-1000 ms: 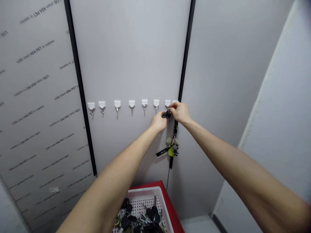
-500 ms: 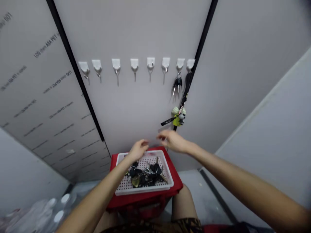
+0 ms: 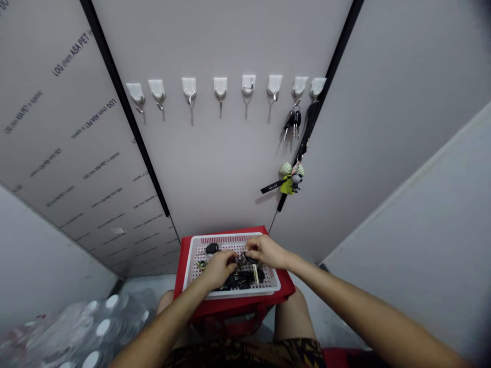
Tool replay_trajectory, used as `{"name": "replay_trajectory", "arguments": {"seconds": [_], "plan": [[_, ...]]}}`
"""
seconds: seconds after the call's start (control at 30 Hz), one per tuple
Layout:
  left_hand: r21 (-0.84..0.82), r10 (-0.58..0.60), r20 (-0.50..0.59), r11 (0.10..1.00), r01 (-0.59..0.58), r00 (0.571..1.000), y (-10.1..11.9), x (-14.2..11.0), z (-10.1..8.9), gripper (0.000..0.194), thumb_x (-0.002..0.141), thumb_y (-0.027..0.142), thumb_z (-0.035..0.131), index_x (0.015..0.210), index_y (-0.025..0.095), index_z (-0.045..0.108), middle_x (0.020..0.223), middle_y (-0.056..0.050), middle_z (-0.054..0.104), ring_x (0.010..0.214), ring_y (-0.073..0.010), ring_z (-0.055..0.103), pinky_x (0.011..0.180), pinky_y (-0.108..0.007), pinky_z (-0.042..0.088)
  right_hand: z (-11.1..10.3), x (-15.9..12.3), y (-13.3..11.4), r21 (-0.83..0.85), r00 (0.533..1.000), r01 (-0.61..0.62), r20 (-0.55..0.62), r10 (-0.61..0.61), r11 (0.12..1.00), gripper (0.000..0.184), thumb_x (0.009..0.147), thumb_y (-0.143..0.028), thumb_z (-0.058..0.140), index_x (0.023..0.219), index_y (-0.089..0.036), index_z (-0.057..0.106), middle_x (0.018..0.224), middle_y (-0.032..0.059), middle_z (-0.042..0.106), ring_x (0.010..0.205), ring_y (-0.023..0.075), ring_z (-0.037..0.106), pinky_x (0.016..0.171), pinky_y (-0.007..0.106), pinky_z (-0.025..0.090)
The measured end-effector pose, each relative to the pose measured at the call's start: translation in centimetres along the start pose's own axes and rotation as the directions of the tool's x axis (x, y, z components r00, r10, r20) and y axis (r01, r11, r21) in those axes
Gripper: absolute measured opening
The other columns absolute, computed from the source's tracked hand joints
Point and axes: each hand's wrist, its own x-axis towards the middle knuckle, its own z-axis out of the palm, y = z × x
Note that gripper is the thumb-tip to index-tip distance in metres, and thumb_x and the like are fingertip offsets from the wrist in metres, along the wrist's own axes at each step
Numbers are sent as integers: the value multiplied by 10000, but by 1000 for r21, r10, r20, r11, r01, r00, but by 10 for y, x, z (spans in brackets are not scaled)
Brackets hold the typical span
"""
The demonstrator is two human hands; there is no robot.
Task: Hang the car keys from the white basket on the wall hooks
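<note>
A white plastic basket (image 3: 277, 289) with a perforated floor holds a pile of keys (image 3: 240, 280) with black heads. Over its right half, my right hand (image 3: 266, 251) pinches a bunch of keys (image 3: 253, 259); one pale key blade points down from it. My left hand (image 3: 219, 270) is closed at the metal rings of the same bunch, thumb and fingers curled together. A black key fob (image 3: 212, 248) lies apart near the basket's back left, with a small yellowish ring-shaped item (image 3: 201, 265) in front of it. My left hand and forearm hide part of the pile.
The basket stands on a red bag (image 3: 184, 255) above my knees. Wall hooks (image 3: 220, 88) run in a row ahead; black keys (image 3: 293, 122) hang from one, and a lanyard with a charm (image 3: 293, 181) from the rightmost. Plastic-wrapped bottles (image 3: 103, 327) stand at lower left.
Both hands have come down from above the basket's back edge into it and closed on a bunch of keys. The pile is spread differently, and the view has shifted slightly.
</note>
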Motion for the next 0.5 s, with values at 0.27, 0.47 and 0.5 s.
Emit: {"name": "replay_trajectory", "arguments": {"seconds": [0.27,0.47,0.5], "plan": [[-83,-23,-140,996,12,990,23,15,-31,170,642,255,409,672,146,535,611,5,516,582,-105,448,545,-199,335,-11,-6,-6,230,989,-62,-117,91,971,126,605,-227,488,689,-139,521,599,-15,506,531,74,430,489,173,332],[44,176,-143,984,-171,974,70,36,-64,102,603,220,457,611,159,539,589,9,511,583,-103,448,545,-200,333,-21,-2,-20,362,942,10,-316,113,932,171,680,-265,406,728,-148,521,646,0,536,593,91,461,565,199,363],[27,170,-163,985,-168,972,76,40,-67,94,599,215,462,612,155,533,571,13,502,564,-98,444,534,-199,336,-26,0,-21,383,936,18,-331,119,924,175,683,-272,398,704,-147,519,621,-4,528,573,88,455,549,197,362]]}}
